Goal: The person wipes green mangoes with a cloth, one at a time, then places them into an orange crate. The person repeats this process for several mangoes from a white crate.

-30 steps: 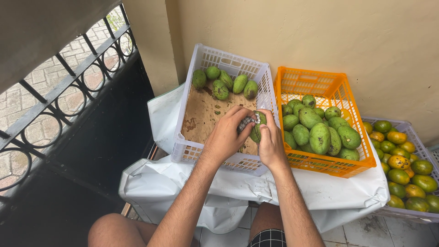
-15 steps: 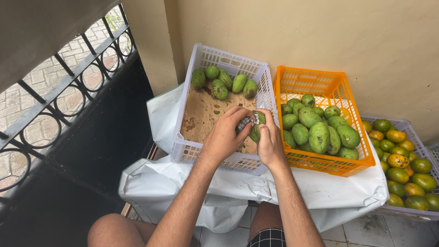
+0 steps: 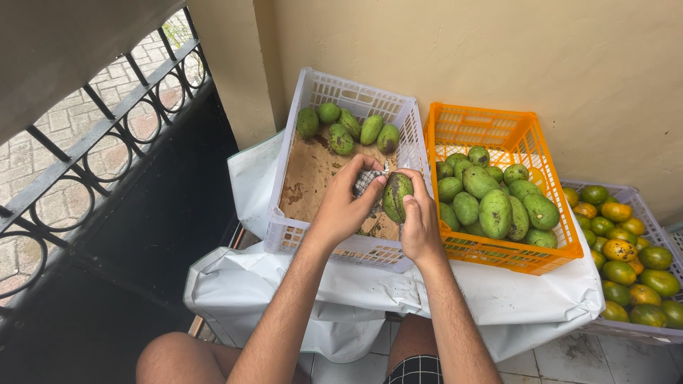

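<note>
Head view: green mangoes [image 3: 491, 199] in orange crate [image 3: 548, 245].

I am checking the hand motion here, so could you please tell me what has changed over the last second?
Very little. The right hand still holds the green mango, and the left hand still presses the checked cloth against it, with only slight shifts of the fingers. The white crate, the orange crate and the fruit in them lie as before.

Three crates [image 3: 420, 142]; five mangoes [image 3: 341, 139] in white one.
</note>
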